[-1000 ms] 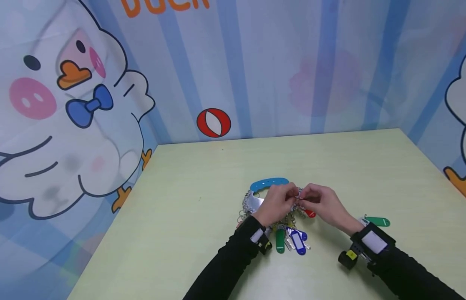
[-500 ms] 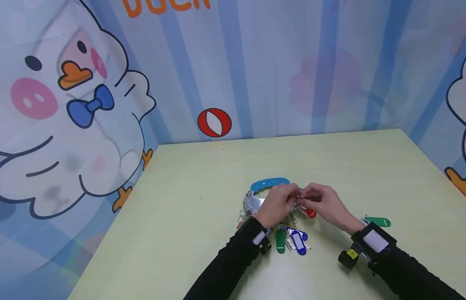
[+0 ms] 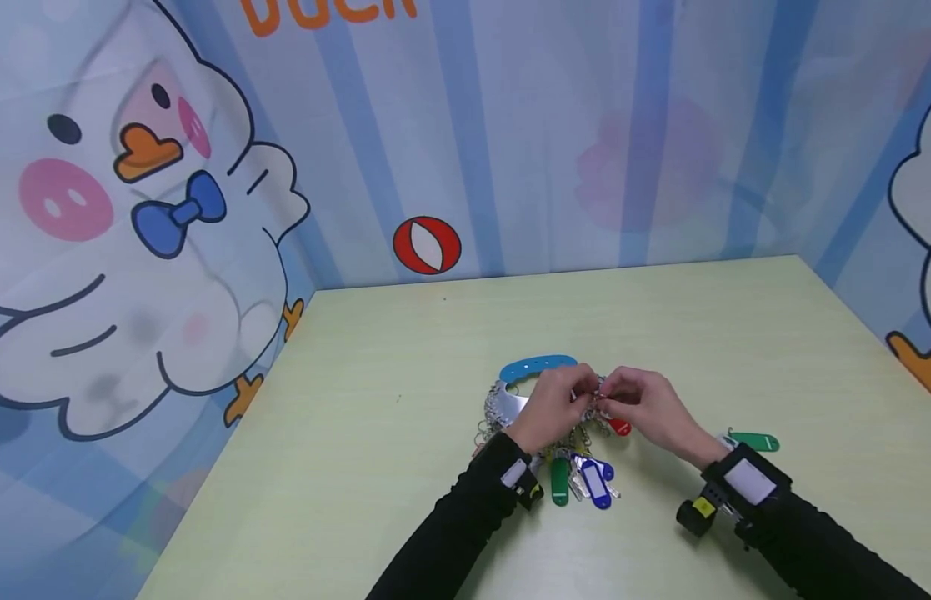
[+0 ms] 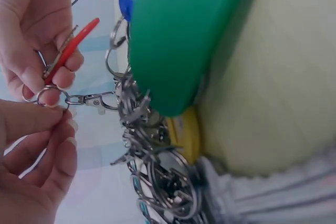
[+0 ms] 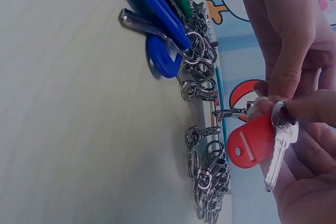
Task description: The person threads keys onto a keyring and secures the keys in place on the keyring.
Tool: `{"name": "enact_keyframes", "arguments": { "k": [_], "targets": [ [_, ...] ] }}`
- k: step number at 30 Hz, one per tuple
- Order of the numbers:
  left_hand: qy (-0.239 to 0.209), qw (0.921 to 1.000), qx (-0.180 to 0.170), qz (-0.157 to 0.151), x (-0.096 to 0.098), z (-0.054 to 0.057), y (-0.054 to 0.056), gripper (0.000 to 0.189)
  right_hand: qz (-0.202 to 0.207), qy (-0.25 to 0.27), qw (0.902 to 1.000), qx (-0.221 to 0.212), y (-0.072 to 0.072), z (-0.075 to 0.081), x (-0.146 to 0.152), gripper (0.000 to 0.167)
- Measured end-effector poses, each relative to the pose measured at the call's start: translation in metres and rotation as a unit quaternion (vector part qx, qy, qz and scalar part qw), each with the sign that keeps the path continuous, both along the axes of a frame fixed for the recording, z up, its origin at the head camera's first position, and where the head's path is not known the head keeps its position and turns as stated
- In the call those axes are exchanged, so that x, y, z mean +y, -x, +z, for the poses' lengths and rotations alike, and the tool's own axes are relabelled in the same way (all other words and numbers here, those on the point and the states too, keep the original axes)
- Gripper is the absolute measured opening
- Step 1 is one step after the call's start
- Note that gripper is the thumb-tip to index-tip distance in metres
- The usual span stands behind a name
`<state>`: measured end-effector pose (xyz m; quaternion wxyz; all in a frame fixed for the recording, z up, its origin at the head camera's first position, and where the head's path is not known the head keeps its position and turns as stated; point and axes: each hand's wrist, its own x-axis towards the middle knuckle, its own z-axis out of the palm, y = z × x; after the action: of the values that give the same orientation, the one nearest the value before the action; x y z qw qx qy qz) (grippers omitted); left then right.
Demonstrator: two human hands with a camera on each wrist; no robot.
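My left hand (image 3: pixel 553 408) and right hand (image 3: pixel 653 410) meet over a metal key holder with a blue handle (image 3: pixel 538 366) and a silver plate (image 3: pixel 510 403). In the left wrist view, both pinch a small split ring (image 4: pixel 51 94) between thumb and fingers. A swivel clasp (image 4: pixel 93 100) links that ring to the holder's cluster of clasps. On the right hand's side hang a red key tag (image 5: pixel 251 142) and a silver key (image 5: pixel 281 148), seen in the right wrist view. The fingertips cover part of the ring.
A green key tag (image 3: pixel 559 482), blue tags (image 3: pixel 596 485) and keys hang from the holder's near side, lying on the table (image 3: pixel 360 467). Another green tag (image 3: pixel 755 442) lies apart, beyond the right wrist. A printed cloth backdrop (image 3: pixel 540 150) stands behind the table.
Both hands stay over the key holder with almost no visible motion. The holder and the tags lie as before; the view itself shifts very slightly.
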<state>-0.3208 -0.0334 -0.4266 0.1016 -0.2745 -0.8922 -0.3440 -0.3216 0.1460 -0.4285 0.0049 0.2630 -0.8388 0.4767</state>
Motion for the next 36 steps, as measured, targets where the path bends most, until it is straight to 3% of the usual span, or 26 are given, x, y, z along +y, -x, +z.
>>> {"name": "enact_keyframes", "arguments": {
  "k": [4,12,18,25,36],
  "targets": [
    [-0.014,0.9999,-0.003,-0.005,-0.0005,0.0002,-0.0010,0.013,0.003,0.006,0.9999,-0.012,-0.0006,0.0002,0.0007,0.010],
    [-0.014,0.9993,-0.026,0.020,0.0001,-0.0014,0.0025,0.013,0.016,0.003,0.9998,0.012,-0.0010,0.0008,0.0012,0.009],
    [0.013,0.9999,-0.006,-0.006,0.0003,0.0016,0.0028,0.014,-0.003,-0.003,1.0000,-0.006,-0.0005,0.0015,0.0014,0.010],
    [-0.013,0.9998,-0.009,-0.009,-0.0012,0.0015,0.0016,0.011,0.002,0.011,0.9997,-0.023,-0.0002,0.0015,0.0036,0.011],
    [-0.029,0.9956,-0.067,0.058,0.0015,0.0013,0.0025,0.014,0.001,-0.004,1.0000,-0.008,-0.0034,0.0022,0.0017,0.011]
  ]
}}
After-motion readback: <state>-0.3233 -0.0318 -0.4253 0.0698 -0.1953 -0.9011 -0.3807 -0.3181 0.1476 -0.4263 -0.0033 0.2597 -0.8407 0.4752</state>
